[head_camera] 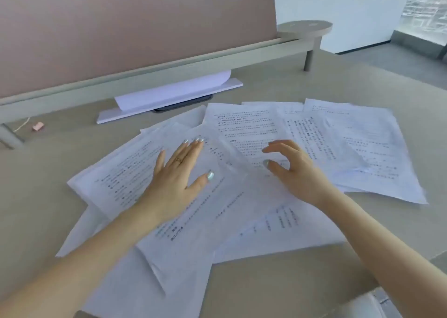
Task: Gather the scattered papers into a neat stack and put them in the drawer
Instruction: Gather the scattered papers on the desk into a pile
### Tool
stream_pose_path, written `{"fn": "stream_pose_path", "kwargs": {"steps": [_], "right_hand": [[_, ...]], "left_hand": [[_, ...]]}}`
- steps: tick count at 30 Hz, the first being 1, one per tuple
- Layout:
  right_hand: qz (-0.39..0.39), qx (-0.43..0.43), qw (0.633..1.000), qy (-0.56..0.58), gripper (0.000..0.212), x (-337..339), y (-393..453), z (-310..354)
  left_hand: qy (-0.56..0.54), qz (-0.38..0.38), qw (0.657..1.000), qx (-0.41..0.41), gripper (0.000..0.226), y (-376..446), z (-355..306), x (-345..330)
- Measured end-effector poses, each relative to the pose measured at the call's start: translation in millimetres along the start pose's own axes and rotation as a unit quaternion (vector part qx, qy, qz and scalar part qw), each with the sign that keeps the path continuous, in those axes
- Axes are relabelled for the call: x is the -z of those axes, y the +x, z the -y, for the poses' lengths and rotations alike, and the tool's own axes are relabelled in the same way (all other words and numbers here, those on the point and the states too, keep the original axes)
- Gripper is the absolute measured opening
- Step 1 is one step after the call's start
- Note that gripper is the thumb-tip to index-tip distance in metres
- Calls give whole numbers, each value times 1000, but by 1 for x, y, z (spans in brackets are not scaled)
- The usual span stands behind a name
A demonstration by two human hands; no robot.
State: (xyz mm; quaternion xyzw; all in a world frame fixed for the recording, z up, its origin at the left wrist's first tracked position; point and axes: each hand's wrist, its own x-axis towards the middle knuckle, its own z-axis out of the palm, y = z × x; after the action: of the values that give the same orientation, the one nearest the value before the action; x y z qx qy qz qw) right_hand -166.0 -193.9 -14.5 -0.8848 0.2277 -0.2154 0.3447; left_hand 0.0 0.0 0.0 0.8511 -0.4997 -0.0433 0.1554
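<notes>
The left hand [177,172] is pressing flat, fingers spread, on the papers [244,124] lying fanned and overlapping across the table [278,284], while the right hand [294,170] is hovering over them, fingers curled, grasping nothing

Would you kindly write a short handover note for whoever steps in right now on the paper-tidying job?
Left hand: flat, palm down, fingers spread on the papers, pinning them; nothing gripped.
Right hand: open and curled over the middle sheets, fingertips at or just above the paper; nothing gripped.
Papers: fanned out and overlapping across the desk, from near left to far right. One more sheet lies apart under the rail at the back.
Done: nothing stacked yet.
Left: pull the sheets together, square the edges, fetch the far sheet, put the stack in the drawer. No drawer is in view.
</notes>
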Motion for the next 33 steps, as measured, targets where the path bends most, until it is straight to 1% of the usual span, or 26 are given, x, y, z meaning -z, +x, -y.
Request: {"fn": "stream_pose_path", "kwargs": {"steps": [2, 4, 7, 9, 10, 13, 14, 15, 16, 17, 19, 24, 29, 31, 33], "right_hand": [[14, 3, 1000, -27, 30, -20, -7, 14], [40, -19, 998, -55, 36, -35, -10, 28], [42, -113, 992, -46, 42, -41, 1, 40], [39, -156, 987, -25, 46, -39, 13, 41], [44, -172, 984, -21, 47, -39, 19, 41], [58, -198, 978, -28, 50, -42, 33, 47], [65, -200, 977, -38, 48, -43, 37, 50], [70, -194, 977, -50, 41, -45, 41, 54], [71, -187, 978, -61, 27, -47, 45, 56], [74, -183, 978, -66, 18, -49, 48, 60], [83, -178, 979, -56, 22, -54, 57, 66], [102, -160, 982, 12, 22, -69, 70, 76], [144, -133, 980, 39, 38, -83, 68, 75], [165, -120, 977, 61, 35, -85, 65, 75], [165, -109, 978, 72, 22, -84, 64, 75]], "left_hand": [[11, -6, 1000, 28, 88, -28, 18, 4], [17, 2, 997, 71, 91, -56, 38, 1], [6, 10, 993, 121, 87, -88, 48, -3], [-1, 7, 988, 153, 79, -100, 55, -4], [4, 12, 986, 167, 79, -105, 58, -6], [42, 26, 983, 175, 94, -109, 66, -13], [47, 27, 984, 168, 96, -108, 66, -15], [48, 29, 985, 161, 97, -106, 66, -16], [46, 29, 986, 155, 99, -105, 66, -16], [44, 34, 987, 149, 102, -103, 65, -16], [46, 42, 989, 135, 106, -101, 65, -14], [48, 55, 991, 112, 103, -99, 65, -8], [38, 56, 991, 111, 97, -100, 64, -6], [27, 53, 992, 111, 96, -100, 65, -5], [8, 43, 993, 111, 95, -99, 68, -6]]}}
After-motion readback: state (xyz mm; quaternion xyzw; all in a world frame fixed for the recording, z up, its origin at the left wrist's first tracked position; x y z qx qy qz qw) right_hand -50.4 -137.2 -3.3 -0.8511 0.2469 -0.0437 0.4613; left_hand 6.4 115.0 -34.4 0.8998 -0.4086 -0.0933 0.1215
